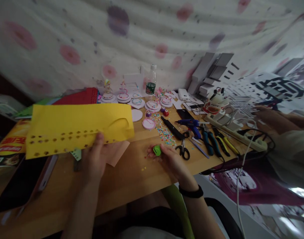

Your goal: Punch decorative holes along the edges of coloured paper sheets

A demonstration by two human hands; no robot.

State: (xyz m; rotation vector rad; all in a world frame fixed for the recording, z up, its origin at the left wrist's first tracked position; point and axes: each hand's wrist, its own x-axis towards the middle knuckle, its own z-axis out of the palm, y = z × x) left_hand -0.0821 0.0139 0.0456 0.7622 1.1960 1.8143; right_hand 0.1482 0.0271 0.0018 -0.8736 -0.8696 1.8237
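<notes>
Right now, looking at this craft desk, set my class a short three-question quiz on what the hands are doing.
1. True or false: the left hand holds a yellow sheet punched with rows of holes.
2. What does the right hand grip? A) the scissors B) a green punch C) the glue gun
3. Fill in: the plastic bottle stands at the ____ edge of the wooden table.

Key: 1 true; 2 B; 3 far.

Left hand [95, 159] raised with pinching grip; right hand [170, 159] curled closed, low.
</notes>
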